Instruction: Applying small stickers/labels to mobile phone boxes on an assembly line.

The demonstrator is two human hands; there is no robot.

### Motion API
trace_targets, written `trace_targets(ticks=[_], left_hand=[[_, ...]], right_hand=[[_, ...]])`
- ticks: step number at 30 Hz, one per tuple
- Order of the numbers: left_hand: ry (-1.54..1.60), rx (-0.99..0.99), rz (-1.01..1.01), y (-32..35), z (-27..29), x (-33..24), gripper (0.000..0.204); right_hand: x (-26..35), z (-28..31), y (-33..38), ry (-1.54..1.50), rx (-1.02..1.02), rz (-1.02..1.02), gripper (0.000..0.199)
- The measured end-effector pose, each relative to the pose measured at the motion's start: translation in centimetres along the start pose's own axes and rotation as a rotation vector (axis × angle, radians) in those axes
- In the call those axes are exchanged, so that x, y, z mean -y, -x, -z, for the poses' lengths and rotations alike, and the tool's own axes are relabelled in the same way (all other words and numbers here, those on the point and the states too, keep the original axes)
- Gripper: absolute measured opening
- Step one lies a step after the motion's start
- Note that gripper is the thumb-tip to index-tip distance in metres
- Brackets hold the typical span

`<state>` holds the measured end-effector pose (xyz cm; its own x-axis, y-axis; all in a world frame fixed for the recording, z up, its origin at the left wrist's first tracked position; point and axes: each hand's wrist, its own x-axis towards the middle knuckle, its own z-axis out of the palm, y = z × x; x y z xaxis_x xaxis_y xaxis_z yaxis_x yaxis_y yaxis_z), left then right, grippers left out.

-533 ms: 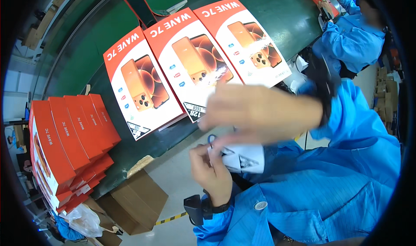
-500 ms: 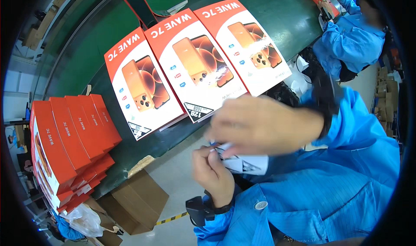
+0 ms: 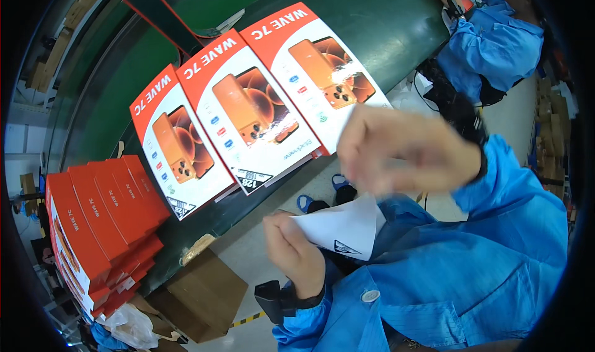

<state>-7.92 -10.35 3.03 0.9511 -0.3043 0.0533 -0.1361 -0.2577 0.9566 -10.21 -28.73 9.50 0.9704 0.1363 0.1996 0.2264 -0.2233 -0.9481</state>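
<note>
Head view: a thin white sheet (image 3: 338, 222), with a black-and-white triangular label (image 3: 347, 248) near its lower edge, is held in the air to the right of the middle box (image 3: 253, 113) and on its near side, clear of it. Its left end is pinched by the left hand (image 3: 294, 253), thumb laid against curled fingers. The right hand (image 3: 406, 150), further right of the middle box, is blurred; whether its fingers are closed on anything, or touch the sheet, cannot be told.

The sheet is judged to be very light, limp and easily creased, perhaps smooth and a little slippery. It would best be taken by its edges or corners, between thumb and fingertip, with the label left unpressed. The visible part is curled, narrow at the left hand and widened rightward, away from the middle box; its long axis seems to run that way, though the bend makes this uncertain.
</note>
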Motion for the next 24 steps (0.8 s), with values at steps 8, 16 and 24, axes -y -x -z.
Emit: trace_targets(ticks=[8, 16, 24], left_hand=[[-0.292, 0.252, -0.758, -1.4, -6.4, 0.3, 0.019], [-0.38, 0.23, -0.681, -1.3, -7.1, 0.8, 0.02], [-0.392, 0.15, -0.73, -1.6, -8.1, 1.5, 0.016]], right_hand=[[-3.7, 3.5, -4.6, 0.38, 0.364, -0.081, 0.008], [-4.3, 3.3, -4.8, 0.337, 0.345, -0.014, 0.01], [-5.2, 3.7, -4.8, 0.385, 0.387, -0.003, 0.011]])
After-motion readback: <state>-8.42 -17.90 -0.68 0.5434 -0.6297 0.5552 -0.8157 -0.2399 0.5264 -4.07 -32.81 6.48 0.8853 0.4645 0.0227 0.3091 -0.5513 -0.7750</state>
